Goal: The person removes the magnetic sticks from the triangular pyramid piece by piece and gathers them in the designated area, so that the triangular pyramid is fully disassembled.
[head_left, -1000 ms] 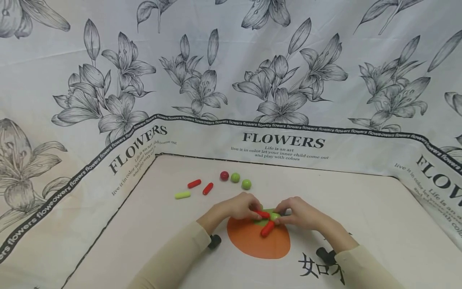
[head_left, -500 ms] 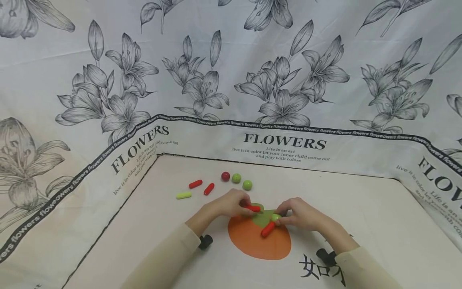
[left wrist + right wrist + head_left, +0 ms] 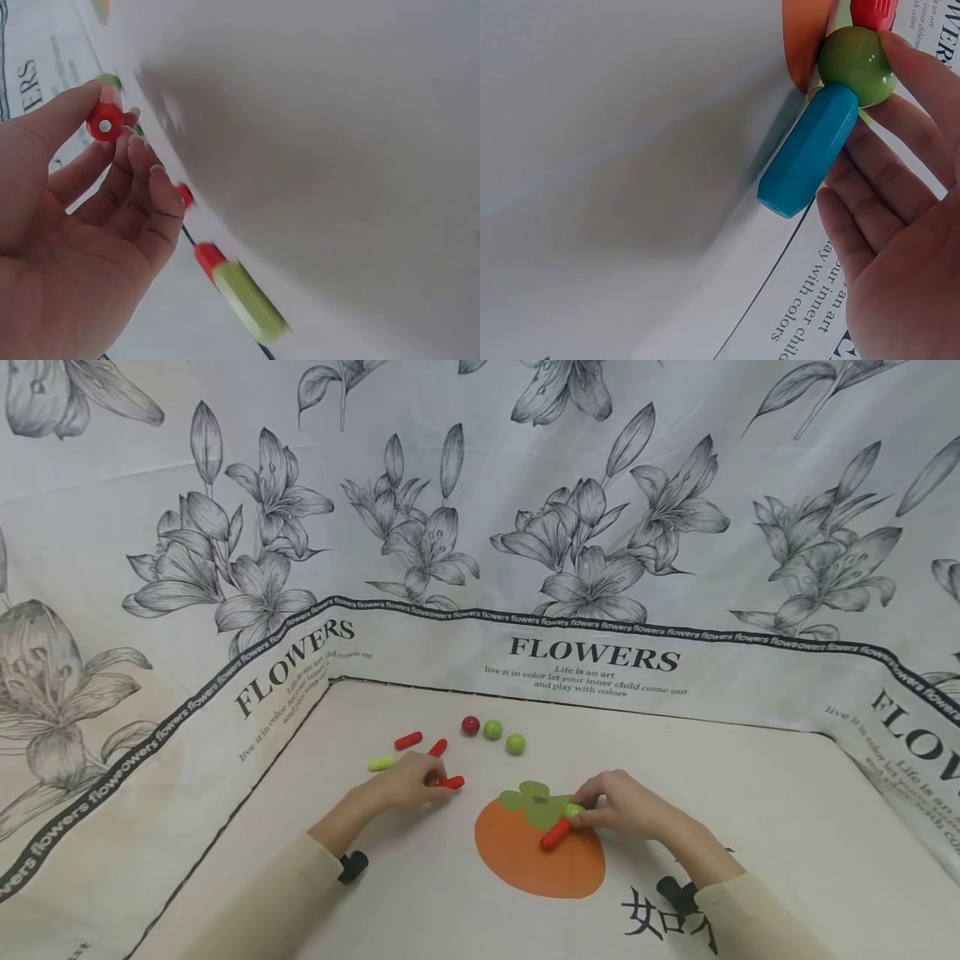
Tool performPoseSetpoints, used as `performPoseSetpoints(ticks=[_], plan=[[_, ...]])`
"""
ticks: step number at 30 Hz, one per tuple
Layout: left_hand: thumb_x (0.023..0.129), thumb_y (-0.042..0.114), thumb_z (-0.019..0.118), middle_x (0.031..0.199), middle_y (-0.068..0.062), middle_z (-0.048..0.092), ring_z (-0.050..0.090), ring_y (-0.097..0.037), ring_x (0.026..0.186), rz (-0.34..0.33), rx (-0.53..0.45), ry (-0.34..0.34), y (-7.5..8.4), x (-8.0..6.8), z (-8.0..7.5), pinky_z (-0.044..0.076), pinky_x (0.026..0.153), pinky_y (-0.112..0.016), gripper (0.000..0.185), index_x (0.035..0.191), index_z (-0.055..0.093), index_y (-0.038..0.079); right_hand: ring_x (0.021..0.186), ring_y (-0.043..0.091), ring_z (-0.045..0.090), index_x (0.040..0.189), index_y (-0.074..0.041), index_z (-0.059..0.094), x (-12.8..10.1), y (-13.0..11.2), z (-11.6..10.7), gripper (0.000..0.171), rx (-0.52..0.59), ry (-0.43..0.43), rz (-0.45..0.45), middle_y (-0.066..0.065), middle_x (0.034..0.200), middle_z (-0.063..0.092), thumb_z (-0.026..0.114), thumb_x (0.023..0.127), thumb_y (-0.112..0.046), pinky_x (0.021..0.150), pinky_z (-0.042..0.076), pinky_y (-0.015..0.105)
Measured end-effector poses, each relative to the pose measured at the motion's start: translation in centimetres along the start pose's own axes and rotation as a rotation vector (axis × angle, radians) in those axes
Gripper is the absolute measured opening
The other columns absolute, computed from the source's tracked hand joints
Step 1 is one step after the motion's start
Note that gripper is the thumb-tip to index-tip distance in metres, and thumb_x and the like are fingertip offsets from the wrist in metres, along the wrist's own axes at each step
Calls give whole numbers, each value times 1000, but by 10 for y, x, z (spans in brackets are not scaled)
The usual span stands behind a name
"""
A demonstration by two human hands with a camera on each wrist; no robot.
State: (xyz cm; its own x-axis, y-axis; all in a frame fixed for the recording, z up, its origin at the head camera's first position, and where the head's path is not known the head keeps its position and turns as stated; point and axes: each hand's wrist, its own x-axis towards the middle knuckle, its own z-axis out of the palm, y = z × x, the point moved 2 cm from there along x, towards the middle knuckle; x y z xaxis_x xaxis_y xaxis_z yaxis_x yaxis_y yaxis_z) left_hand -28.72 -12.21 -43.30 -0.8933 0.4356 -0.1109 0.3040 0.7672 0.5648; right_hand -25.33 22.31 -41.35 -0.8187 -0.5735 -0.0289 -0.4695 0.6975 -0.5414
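Observation:
My left hand (image 3: 438, 779) pinches a red rod (image 3: 452, 782) by its end just above the cloth, left of the orange fruit print (image 3: 525, 864). In the left wrist view the thumb and a finger of that hand (image 3: 112, 112) hold the rod's round end (image 3: 105, 124). My right hand (image 3: 585, 806) grips a green ball (image 3: 573, 810) at the print's top right, and a second red rod (image 3: 556, 835) sticks out from the ball. The right wrist view shows the green ball (image 3: 857, 65) in my right hand (image 3: 900, 97), joined to a blue rod (image 3: 808, 150) and a red rod (image 3: 874, 11).
Loose pieces lie behind the left hand: two red rods (image 3: 408, 741) (image 3: 438, 747) and a yellow-green rod (image 3: 381, 763). A red ball (image 3: 470, 725) and two green balls (image 3: 492, 729) (image 3: 514, 743) sit in a row further back. Flower-printed cloth walls rise on three sides.
My left hand has pulled the red rod away from the green ball and carried it left, near the loose rods. The right hand has stayed put.

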Motion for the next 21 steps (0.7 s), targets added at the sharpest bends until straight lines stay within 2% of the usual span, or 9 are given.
performPoseSetpoints(ticks=[5, 10, 17, 21], plan=[[91, 22, 78, 82, 2, 59, 57, -17, 81, -40, 34, 43, -18, -4, -9, 49, 71, -30, 16, 99, 67, 15, 87, 12, 59, 100, -14, 81, -1, 0, -1, 17, 10, -1, 26, -11, 91, 73, 81, 88, -25, 77, 50, 30], [90, 22, 79, 81, 1, 59, 56, -16, 82, -57, 41, 56, -28, -4, -13, 49, 71, -30, 15, 97, 67, 15, 85, 11, 59, 99, -16, 81, -1, 1, 1, 15, 2, -1, 37, -13, 89, 72, 80, 88, -26, 75, 51, 29], [90, 20, 80, 84, 0, 59, 56, -18, 85, -88, 33, 54, -32, -2, -12, 50, 72, -31, 19, 101, 65, 14, 86, 10, 59, 99, -15, 81, -2, 0, 0, 16, 2, -1, 45, -11, 90, 73, 80, 88, -26, 78, 52, 31], [89, 21, 81, 85, 0, 60, 57, -18, 85, -94, 41, 51, -31, -4, -13, 52, 72, -32, 22, 102, 64, 14, 81, 11, 58, 95, -15, 80, -2, -2, 0, 14, 0, 5, 50, -10, 84, 71, 80, 88, -27, 73, 52, 29]])
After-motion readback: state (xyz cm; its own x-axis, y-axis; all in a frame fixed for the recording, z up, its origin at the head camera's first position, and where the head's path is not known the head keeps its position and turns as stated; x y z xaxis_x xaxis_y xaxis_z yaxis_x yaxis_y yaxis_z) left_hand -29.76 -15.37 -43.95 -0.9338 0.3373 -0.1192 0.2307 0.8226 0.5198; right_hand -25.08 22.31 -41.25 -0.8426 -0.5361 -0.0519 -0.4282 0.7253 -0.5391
